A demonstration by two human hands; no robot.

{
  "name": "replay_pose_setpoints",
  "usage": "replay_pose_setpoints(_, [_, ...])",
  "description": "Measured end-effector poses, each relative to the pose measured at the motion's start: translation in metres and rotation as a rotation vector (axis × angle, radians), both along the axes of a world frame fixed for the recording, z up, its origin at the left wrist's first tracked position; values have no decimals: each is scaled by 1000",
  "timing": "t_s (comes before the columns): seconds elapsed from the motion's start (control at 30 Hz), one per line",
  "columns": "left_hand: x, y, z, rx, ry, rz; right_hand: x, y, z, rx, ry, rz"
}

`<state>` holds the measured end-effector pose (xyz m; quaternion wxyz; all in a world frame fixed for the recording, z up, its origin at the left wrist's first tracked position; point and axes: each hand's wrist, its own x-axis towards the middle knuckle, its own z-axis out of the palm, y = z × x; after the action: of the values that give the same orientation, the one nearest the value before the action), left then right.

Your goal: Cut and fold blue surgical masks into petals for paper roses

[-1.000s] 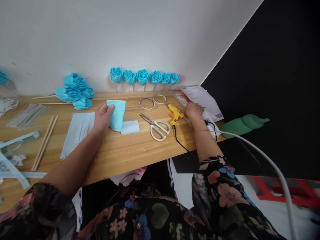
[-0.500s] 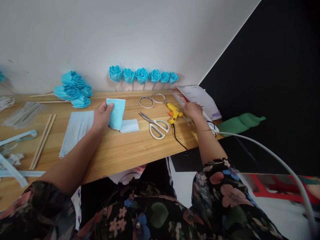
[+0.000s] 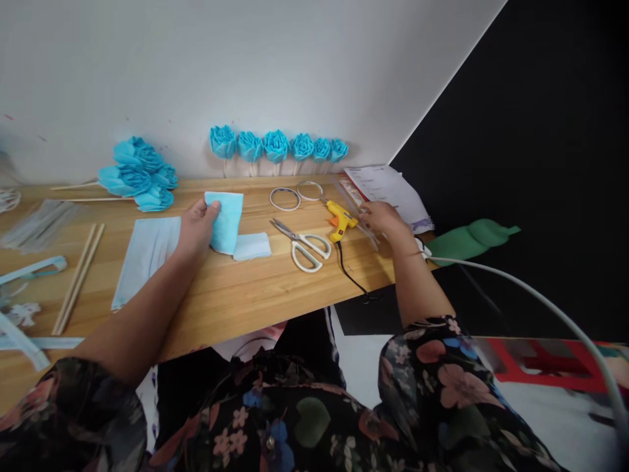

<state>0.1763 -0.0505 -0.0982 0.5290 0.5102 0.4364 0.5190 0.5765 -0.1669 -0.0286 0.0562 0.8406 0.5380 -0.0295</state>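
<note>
My left hand (image 3: 195, 226) pinches a light blue rectangle of mask fabric (image 3: 227, 223) between thumb and fingers, holding it upright above the table. Beside it lies a smaller pale fabric piece (image 3: 252, 246). A pleated blue face mask (image 3: 147, 252) is flat by my left wrist. My right hand (image 3: 386, 219) reaches to the table's right end with its fingers drawn together over clear glue sticks (image 3: 367, 233); what its fingertips grip is hidden. Just left of it rests a yellow glue gun (image 3: 340, 219). White-handled scissors (image 3: 307, 249) lie open between the hands.
Several blue fabric flowers (image 3: 276, 145) on sticks lean on the wall, with more flowers (image 3: 140, 174) bunched at left. Two tape rolls (image 3: 285, 198), wooden sticks (image 3: 78, 278), twist ties (image 3: 42, 226), papers (image 3: 386, 187) and a green bottle-shaped object (image 3: 466, 241) surround them. A white cable (image 3: 535, 295) arcs at right.
My right hand has shifted slightly, its fingers drawing closer together, and the glue sticks beside it show more plainly. My left hand keeps hold of the fabric. The whole view has shifted a little.
</note>
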Motion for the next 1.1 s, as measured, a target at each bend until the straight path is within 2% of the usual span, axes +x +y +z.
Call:
replay_pose_setpoints(0.1, [0, 0, -1, 2, 3, -6, -11, -8, 0, -62, -70, 22])
replay_pose_setpoints(0.33, [-1, 1, -4, 2, 15, -8, -22, -22, -10, 38, -87, 48])
replay_pose_setpoints(0.9, [-3, 2, -4, -16, 18, -21, -13, -5, -18, 48, -124, -24])
replay_pose_setpoints(1.1, [-1, -1, 0, -10, 43, -12, -27, -14, -13, 78, -143, -17])
